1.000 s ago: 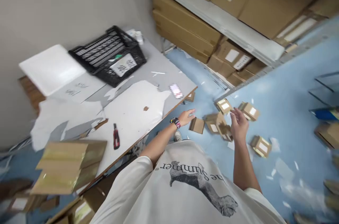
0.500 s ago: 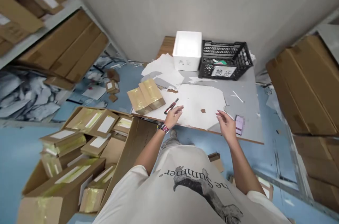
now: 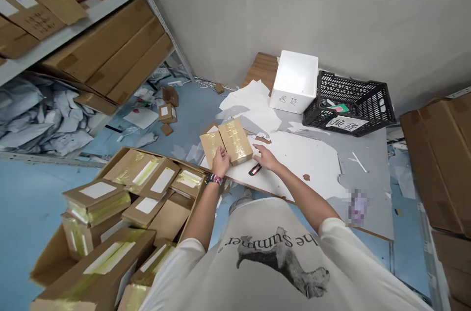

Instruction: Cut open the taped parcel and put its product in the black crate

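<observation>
Two taped cardboard boxes, a left one [image 3: 211, 145] and a right one [image 3: 235, 138], lie side by side at the left end of the table [image 3: 371, 159]. My left hand [image 3: 221, 162] is at their near side, fingers loosely bent and apart; whether it touches the cardboard I cannot tell. Just off the right box's right side is my right hand [image 3: 266, 158], open with fingers spread and nothing in it. Below that hand a red and black utility knife [image 3: 254, 169] rests on white sheeting [image 3: 294, 154].
A white foam box [image 3: 294, 80] and a black plastic crate [image 3: 349, 105] stand at the table's back. A large carton [image 3: 47, 264] full of taped boxes is at left. Shelves [image 3: 110, 9] with cartons rise behind it. A blurred-out phone [image 3: 357, 207] lies at the table's right.
Both hands have moved left to the two boxes, the right one crossing over the sheeting. The view has turned left, so the table appears farther right.
</observation>
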{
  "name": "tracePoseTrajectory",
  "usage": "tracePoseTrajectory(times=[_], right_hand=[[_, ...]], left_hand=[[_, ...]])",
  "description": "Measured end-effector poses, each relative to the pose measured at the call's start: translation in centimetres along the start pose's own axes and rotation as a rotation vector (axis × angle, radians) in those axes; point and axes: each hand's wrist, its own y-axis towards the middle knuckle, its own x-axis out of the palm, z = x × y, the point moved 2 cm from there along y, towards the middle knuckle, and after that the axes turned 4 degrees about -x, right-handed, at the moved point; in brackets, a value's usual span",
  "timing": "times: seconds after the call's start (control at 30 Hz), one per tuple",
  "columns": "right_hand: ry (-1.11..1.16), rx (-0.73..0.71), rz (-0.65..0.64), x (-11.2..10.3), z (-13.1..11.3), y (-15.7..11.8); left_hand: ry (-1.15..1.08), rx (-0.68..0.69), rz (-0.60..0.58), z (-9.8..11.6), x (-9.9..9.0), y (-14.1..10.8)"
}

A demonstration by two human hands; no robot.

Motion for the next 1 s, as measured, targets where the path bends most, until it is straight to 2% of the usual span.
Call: tracePoseTrajectory(times=[0.1,0.2,0.3,0.4,0.5,0.6,0.7,0.8,0.87,0.9,0.93,1.0], right_hand=[[0.101,0.145,0.036,2.6,0.5,3.3],[0.256,0.274,0.034,4.1,1.2,4.7],[0.324,0.364,0.082,4.3,1.6,4.9],[0.345,0.401,0.131,3.1,1.9,4.4],[0.367,0.339,0.196,0.1,2.2,3.0],[0.383,0.196,0.288,-4.9,3.0,0.2],[0.355,0.139,0.395,-11.2,5.3,-3.7],[0.337,0.158,0.482,-17.2,9.3,-7.9],[0.354,0.206,0.557,-20.2,12.5,-10.5],[0.345,0.232,0.633,-21.2,14.1,-11.7],[0.328,0.263,0.715,-21.8,15.5,-12.9],[0.281,0.331,0.843,-21.8,17.9,-14.6]], left_hand=[[0.002,0.012,-0.083,0.1,1.5,1.1],[0.076,0.002,-0.088,0.1,3.0,0.9],[0.136,-0.014,-0.053,0.5,4.0,0.2],[0.124,0.023,0.02,1.4,4.8,-0.8],[0.007,0.119,0.054,3.1,6.1,-2.7],[-0.195,0.197,-0.042,5.0,8.9,-5.9],[-0.384,0.21,-0.273,6.2,13.1,-9.9],[-0.421,0.188,-0.579,6.3,17.2,-12.8],[-0.355,0.17,-0.716,6.1,19.0,-13.0],[-0.307,0.175,-0.728,6.1,19.6,-12.6],[-0.256,0.189,-0.703,6.1,20.0,-11.8],[-0.144,0.243,-0.555,6.3,20.5,-9.5]])
